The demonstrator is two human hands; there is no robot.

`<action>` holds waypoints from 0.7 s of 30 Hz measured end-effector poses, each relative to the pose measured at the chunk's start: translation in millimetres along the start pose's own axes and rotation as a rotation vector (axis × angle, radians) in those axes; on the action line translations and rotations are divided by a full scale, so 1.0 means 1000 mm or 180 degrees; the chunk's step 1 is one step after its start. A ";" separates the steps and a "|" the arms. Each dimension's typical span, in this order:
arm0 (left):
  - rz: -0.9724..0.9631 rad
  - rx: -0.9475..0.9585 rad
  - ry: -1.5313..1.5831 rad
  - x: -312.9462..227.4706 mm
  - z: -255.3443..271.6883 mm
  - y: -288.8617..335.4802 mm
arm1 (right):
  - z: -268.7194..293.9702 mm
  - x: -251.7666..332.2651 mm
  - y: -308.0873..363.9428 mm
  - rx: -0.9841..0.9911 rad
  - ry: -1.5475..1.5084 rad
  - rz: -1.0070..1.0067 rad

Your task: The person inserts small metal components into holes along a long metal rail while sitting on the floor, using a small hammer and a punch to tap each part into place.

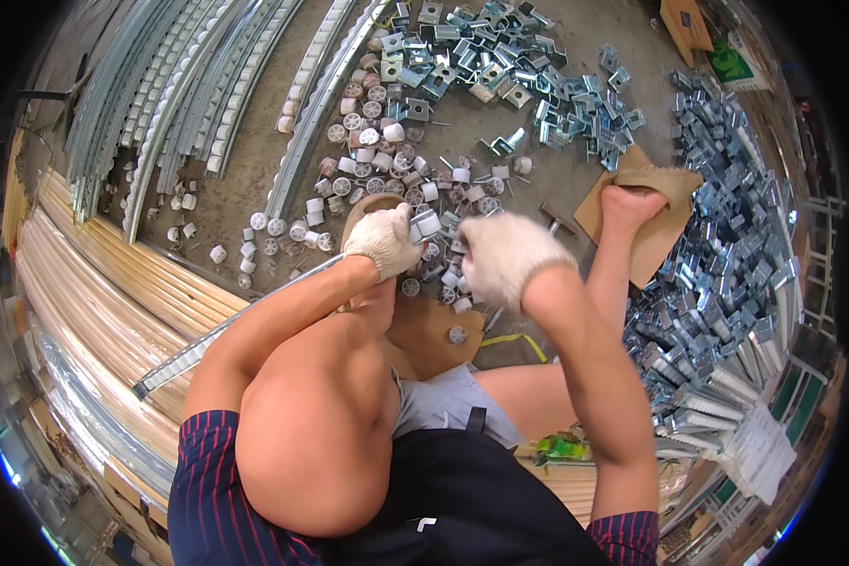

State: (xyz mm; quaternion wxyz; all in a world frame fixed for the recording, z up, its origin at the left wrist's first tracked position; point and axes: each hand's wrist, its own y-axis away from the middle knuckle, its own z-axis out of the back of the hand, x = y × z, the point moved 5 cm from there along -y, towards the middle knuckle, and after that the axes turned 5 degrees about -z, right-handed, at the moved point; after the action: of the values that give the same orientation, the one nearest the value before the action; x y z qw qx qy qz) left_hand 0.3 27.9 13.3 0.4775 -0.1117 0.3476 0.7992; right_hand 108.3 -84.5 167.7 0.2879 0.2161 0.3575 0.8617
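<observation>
A long, narrow metal roller track (181,362) with white rollers slants under my left forearm, up to my hands. My left hand (384,242), in a cream knitted glove, is closed around it near its upper end, beside my knee and foot. My right hand (511,261), in the same kind of glove, is curled just right of that end and slightly blurred. Whatever its fingers may hold is hidden. Loose white rollers (428,191), spoked like small wheels, lie around and beyond both hands.
Finished-looking roller tracks (193,90) lie at the far left. Bent metal brackets (500,57) are heaped at the back, with a larger pile of metal pieces (717,255) on the right. Cardboard (590,209) lies under my right foot. Wrapped long strips (94,302) line the left.
</observation>
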 end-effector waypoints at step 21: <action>-0.0098 -0.0037 0.0185 0.009 0.006 -0.003 | -0.179 0.054 0.021 -0.2242 -0.3702 -0.0618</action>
State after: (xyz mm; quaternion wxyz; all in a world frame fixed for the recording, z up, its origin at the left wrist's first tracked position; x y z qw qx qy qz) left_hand -1.0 38.4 11.6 0.4788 -0.1430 0.3548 0.7902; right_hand -42.5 -148.9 75.9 0.5621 0.5041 -0.1390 0.6408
